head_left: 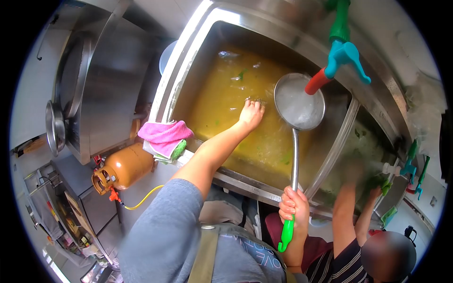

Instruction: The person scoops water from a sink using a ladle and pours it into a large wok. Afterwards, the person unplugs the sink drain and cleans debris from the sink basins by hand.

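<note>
The scoop (295, 146) was shiny metal, its grip (287, 230) glossy plastic, the sink (336, 141) smooth metal, the towel (165, 133) matt, fuzzy cloth

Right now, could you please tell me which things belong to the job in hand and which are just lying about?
In use, it seems:
scoop, gripped by the right hand, under the tap
sink, with the left hand at its water

Apparently just lying about:
pink cloth, on the sink's edge
gas cylinder, off to the left

Head-worn view, forward and downward
</note>
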### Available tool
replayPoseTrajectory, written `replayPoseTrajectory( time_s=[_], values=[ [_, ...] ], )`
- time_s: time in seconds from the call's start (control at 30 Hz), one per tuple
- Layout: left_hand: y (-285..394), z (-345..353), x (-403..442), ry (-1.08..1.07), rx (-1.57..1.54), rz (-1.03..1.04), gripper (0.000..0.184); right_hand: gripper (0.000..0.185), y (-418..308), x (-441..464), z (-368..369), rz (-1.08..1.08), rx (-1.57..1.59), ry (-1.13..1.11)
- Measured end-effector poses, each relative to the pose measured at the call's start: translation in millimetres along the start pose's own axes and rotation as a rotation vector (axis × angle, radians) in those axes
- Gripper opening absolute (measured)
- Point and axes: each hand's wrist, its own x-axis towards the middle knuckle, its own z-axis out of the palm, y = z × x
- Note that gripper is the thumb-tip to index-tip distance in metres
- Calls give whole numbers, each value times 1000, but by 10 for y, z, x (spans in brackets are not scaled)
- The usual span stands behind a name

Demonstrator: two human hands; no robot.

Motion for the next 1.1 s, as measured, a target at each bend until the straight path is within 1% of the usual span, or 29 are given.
replayPoseTrajectory(
  time_s=[0.1, 0.2, 0.3, 0.4, 0.5, 0.6, 0.7, 0.8, 0.9, 1.0, 1.1],
  values=[
    [22, 47, 161, -314, -126, -47, 28, 16, 9, 8, -13, -3, 14, -8],
    [50, 113, 263, -461, -100, -75, 30, 15, 30, 4, -31, 3, 24, 8],
    [68, 526, 297, -243, -82, -19, 25, 16, 29, -7, -30, -4, -4, 27],
    [48, 535, 261, 44, -46, 42, 24, 16, 48, -30, -41, -7, -16, 31],
    [-9, 258, 266, -116, -21, 140, 24, 16, 47, -33, -52, -9, -19, 33],
    [-56, 312, 380, -103, -70, 181, 24, 16, 46, -16, -81, -6, -10, 39],
    [-163, 396, 315, 9, -79, 382, 24, 16, 47, -33, -72, -2, -11, 80],
    [-114, 416, 310, -63, -283, 225, 26, 16, 68, -11, -123, 1, -15, 70],
    [-87, -90, 378, -337, -384, 22, 31, 16, 67, 7, -158, 0, 6, 39],
    [-131, 97, 466, -418, -333, 71, 37, 15, 62, 4, -165, 1, 24, 53],
    [-105, 129, 441, -246, -238, 71, 37, 15, 73, -7, -145, -9, 9, 68]
  ],
)
